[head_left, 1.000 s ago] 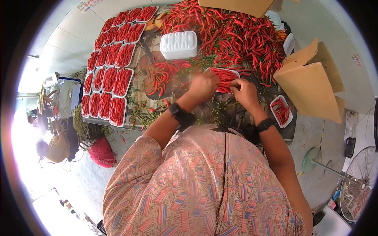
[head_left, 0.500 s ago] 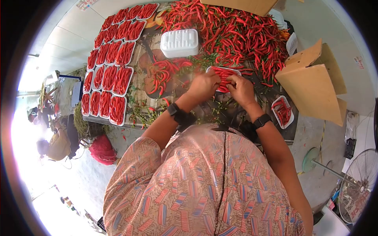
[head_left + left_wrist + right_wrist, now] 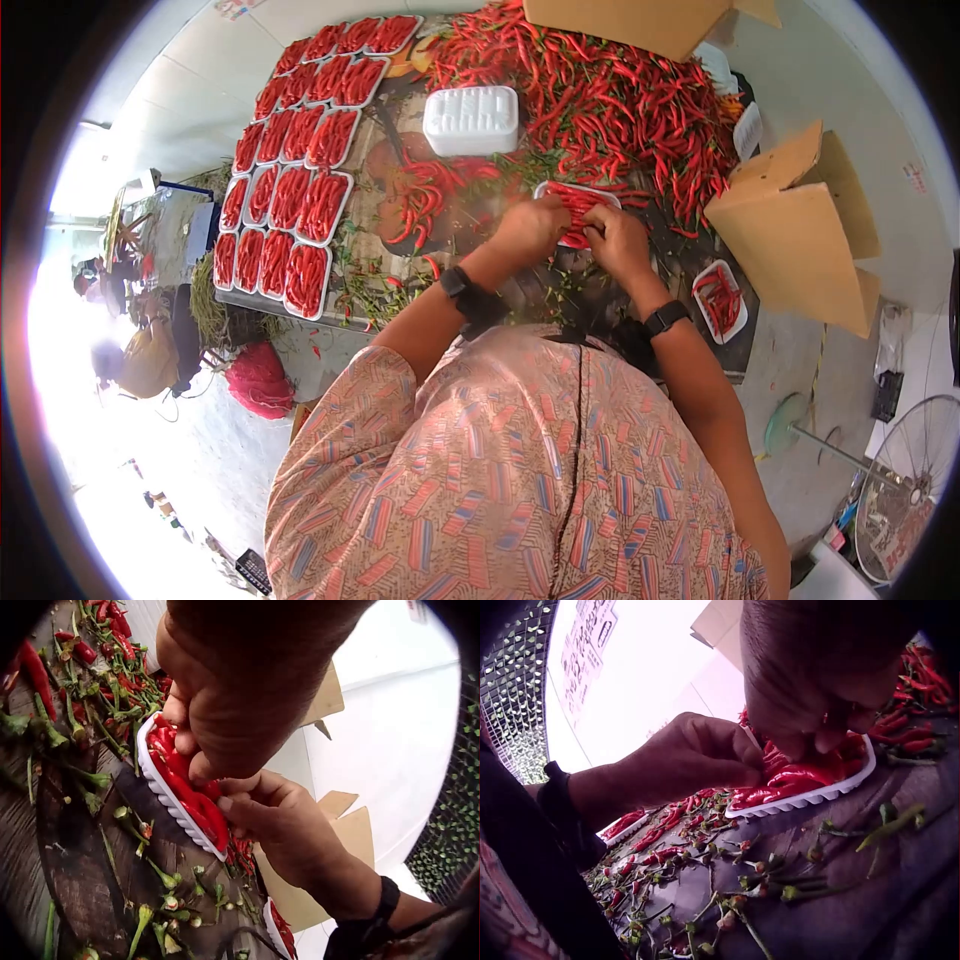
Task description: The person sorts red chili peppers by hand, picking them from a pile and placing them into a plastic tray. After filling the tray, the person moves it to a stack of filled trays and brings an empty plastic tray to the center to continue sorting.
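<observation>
Red chillies (image 3: 214,817) are being laid roughly lengthwise in a white foam tray (image 3: 171,801), which is resting in front of the person, just beside the loose heap of chillies (image 3: 620,120). Pods in the tray are being pinched by the bent fingers of the left hand (image 3: 535,228) and by the close-set thumb and forefinger of the right hand (image 3: 622,240); which pods are being held by each cannot be told. A light touch is probably being called for, since the glossy skins are likely to be bruised by squeezing; neatness is best being served by keeping the pods parallel and free of cut stems (image 3: 165,877). The dark, worn tabletop (image 3: 67,885) is being littered by such stems. Rows of filled trays (image 3: 328,275) are being kept at its left, a stack of upturned trays (image 3: 470,125) beyond the hands, and a partly filled tray (image 3: 727,335) at the right edge. An open cardboard box (image 3: 800,230) is being shown beside the heap, and a pedestal fan (image 3: 910,490) is being seen on the right.
</observation>
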